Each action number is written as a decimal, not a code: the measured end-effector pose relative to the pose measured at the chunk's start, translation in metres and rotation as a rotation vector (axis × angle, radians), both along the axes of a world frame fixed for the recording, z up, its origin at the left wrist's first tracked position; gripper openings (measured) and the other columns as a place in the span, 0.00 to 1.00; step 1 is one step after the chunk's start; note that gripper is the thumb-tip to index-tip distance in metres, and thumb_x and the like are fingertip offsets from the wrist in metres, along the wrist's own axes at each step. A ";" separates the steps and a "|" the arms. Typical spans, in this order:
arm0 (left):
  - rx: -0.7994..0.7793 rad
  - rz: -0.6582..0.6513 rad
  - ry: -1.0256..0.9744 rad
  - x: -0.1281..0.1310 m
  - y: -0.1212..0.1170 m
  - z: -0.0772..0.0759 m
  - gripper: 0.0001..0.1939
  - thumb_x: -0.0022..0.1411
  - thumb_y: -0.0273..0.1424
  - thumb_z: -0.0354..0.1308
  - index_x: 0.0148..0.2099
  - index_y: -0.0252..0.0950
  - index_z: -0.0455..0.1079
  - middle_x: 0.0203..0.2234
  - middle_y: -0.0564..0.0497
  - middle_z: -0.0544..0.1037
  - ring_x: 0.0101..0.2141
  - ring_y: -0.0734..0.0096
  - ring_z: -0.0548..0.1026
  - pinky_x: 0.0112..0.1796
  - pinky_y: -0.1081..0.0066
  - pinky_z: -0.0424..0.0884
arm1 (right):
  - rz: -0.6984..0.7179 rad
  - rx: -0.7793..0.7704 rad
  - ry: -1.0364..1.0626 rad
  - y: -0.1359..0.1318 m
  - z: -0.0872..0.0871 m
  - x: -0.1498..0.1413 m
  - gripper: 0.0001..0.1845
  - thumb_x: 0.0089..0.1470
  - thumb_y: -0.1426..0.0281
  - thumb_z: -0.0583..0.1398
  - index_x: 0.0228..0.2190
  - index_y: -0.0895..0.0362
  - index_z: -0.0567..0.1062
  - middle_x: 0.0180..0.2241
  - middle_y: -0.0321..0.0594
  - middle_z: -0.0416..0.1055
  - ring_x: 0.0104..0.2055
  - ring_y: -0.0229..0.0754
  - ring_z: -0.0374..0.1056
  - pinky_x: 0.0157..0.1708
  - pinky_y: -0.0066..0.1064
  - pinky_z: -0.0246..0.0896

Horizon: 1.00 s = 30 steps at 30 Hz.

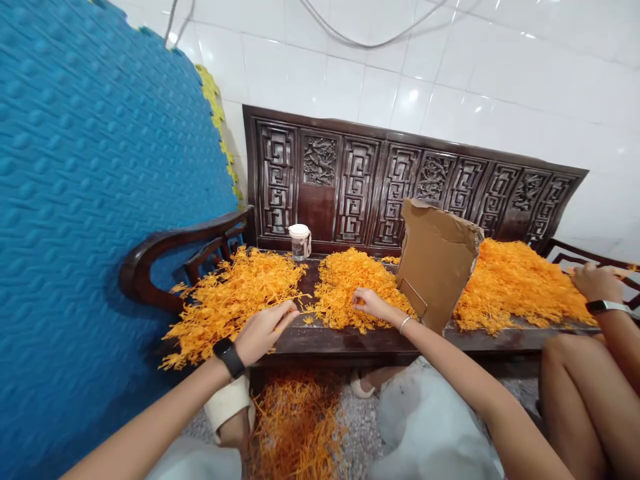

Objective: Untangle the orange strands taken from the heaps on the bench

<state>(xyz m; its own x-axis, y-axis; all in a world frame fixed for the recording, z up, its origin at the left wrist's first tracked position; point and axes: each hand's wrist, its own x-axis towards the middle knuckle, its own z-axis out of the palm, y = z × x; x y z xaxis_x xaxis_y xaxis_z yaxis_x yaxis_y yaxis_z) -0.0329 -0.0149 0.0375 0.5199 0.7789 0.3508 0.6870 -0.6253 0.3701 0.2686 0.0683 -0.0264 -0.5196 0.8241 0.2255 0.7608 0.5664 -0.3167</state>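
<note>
My left hand (pixel 267 328), with a dark watch on the wrist, is closed in a pinch at the right edge of the left orange pile (pixel 227 303). A thin orange strand (pixel 306 311) sticks out from its fingertips. My right hand (pixel 369 304), a bracelet on its wrist, is over the middle pile of curly orange pieces (pixel 345 280). Its fingers are curled together, and whatever is between them is too small to make out. Both piles lie on the seat of a dark carved wooden bench (pixel 320 343).
A cardboard sheet (pixel 435 260) stands upright right of the middle pile. Beyond it lies another orange pile (pixel 520 287), beside a co-worker's hand (pixel 595 283). A white-lidded cup (pixel 300 241) stands near the backrest. Orange strands (pixel 295 427) lie below, between my legs. Blue foam matting (pixel 100 167) rises at left.
</note>
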 end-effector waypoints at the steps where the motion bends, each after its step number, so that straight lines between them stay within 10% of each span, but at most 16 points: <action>1: 0.022 -0.011 0.033 0.000 0.000 -0.001 0.14 0.63 0.38 0.37 0.34 0.38 0.59 0.28 0.52 0.71 0.30 0.69 0.71 0.32 0.72 0.62 | -0.002 -0.013 -0.030 0.000 -0.002 -0.001 0.02 0.47 0.76 0.55 0.28 0.61 0.68 0.30 0.39 0.65 0.32 0.34 0.61 0.34 0.24 0.56; 10: 0.182 -0.100 0.321 0.009 -0.005 -0.007 0.18 0.64 0.36 0.35 0.38 0.35 0.64 0.31 0.45 0.72 0.33 0.61 0.70 0.32 0.65 0.64 | 0.052 -0.039 -0.236 -0.009 -0.011 -0.011 0.05 0.45 0.79 0.54 0.28 0.61 0.69 0.32 0.42 0.65 0.32 0.36 0.62 0.32 0.25 0.55; 14: -0.047 -0.146 -0.048 0.011 -0.006 0.000 0.16 0.62 0.38 0.39 0.40 0.36 0.65 0.35 0.46 0.71 0.37 0.63 0.68 0.39 0.63 0.62 | 0.069 -0.005 -0.304 -0.015 0.001 -0.020 0.05 0.45 0.77 0.56 0.29 0.61 0.69 0.34 0.44 0.64 0.33 0.38 0.62 0.34 0.26 0.55; 23: -0.931 -0.485 -1.352 0.012 -0.017 0.038 0.30 0.61 0.46 0.31 0.60 0.34 0.46 0.48 0.38 0.66 0.47 0.55 0.65 0.48 0.55 0.55 | 0.179 0.044 0.318 -0.037 0.065 -0.052 0.07 0.51 0.69 0.55 0.28 0.60 0.69 0.32 0.40 0.66 0.36 0.37 0.62 0.39 0.29 0.57; 30: -1.137 -0.629 -1.531 0.007 -0.021 0.036 0.33 0.59 0.46 0.36 0.62 0.35 0.38 0.50 0.35 0.64 0.46 0.51 0.66 0.43 0.56 0.60 | 0.249 -0.083 0.589 -0.070 0.103 -0.087 0.12 0.54 0.64 0.51 0.35 0.58 0.69 0.34 0.39 0.67 0.37 0.37 0.63 0.39 0.30 0.58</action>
